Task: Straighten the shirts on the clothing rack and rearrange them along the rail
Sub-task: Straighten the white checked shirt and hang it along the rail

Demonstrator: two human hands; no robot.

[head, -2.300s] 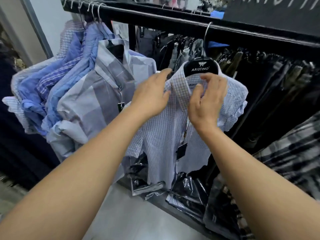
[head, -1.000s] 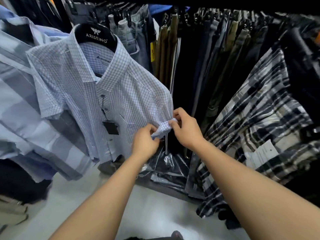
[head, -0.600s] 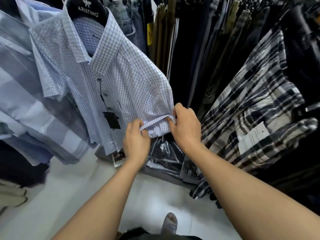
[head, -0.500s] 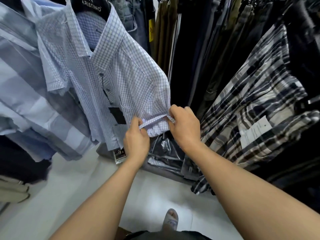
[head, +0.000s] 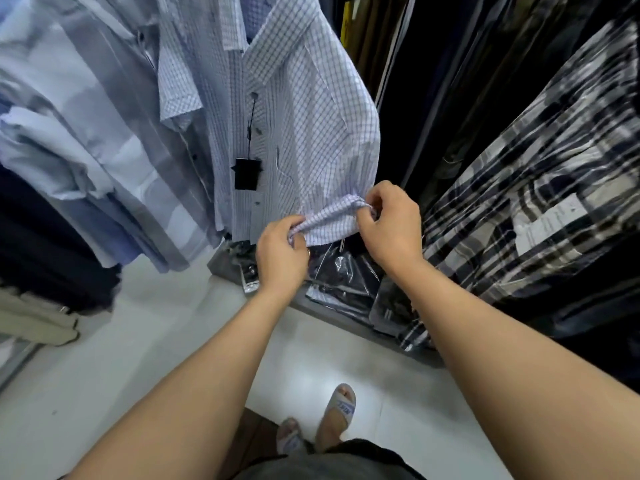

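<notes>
A white shirt with a fine blue check hangs in front of me, a black price tag dangling from its front. Both hands pinch the cuff of its short right-hand sleeve. My left hand grips the cuff's left end and my right hand grips its right end. The cuff is bunched between them. The rail and hanger are out of frame above.
A grey and pale blue striped shirt hangs to the left, a black and white plaid shirt with a paper label to the right. Dark trousers hang behind. Plastic-wrapped packs lie on the rack's base. My sandalled feet stand on pale floor.
The view has tipped further down, so the hanger has left the frame and my feet show. Both hands have stayed on the sleeve cuff, which now looks more bunched.
</notes>
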